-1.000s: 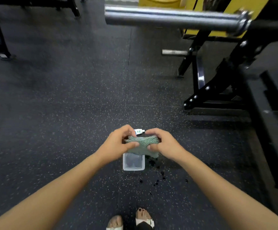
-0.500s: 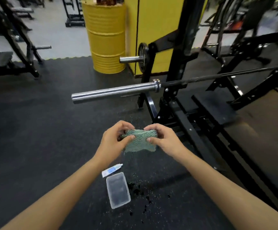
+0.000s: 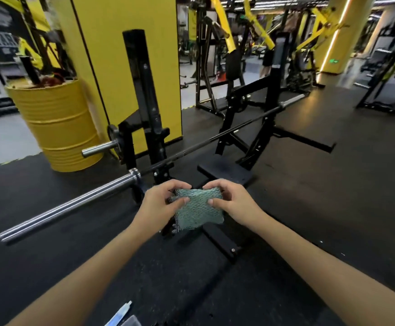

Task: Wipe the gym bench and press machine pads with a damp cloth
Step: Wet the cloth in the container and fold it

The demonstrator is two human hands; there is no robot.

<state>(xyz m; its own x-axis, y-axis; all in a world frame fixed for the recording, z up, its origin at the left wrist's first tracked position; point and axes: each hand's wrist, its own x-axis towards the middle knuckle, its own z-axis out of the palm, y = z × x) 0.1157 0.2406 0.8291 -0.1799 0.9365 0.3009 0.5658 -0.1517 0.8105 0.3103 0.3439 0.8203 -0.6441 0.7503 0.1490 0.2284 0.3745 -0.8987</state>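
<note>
A: Item one?
B: Cloth (image 3: 197, 209), green, waffle-textured. Location: centre of the frame, held in the air above the black floor (image 3: 50, 267).

A: Orientation?
B: The long axis runs left to right along the top edge. The loose lower edge hangs toward the bottom of the frame, with the flat face toward the camera.

A: Holders?
B: Left hand (image 3: 161, 203) pinches the upper left corner, thumb in front and fingers (image 3: 180, 185) curled over the top. Right hand (image 3: 235, 203) pinches the upper right corner the same way. Both are grasping the cloth.

A: Item two?
B: Bench pad (image 3: 224, 172), black, just above the hands in the frame. The cloth is apart from it.

A: Remaining stock?
B: Barbell (image 3: 74, 205), long axis from lower left to upper right, resting on the black rack (image 3: 144, 102). Yellow drum (image 3: 60, 125), upright, upper left. White tube (image 3: 120, 314) and clear box (image 3: 130, 322), side by side on the floor, cut off by the bottom edge left of centre.
</note>
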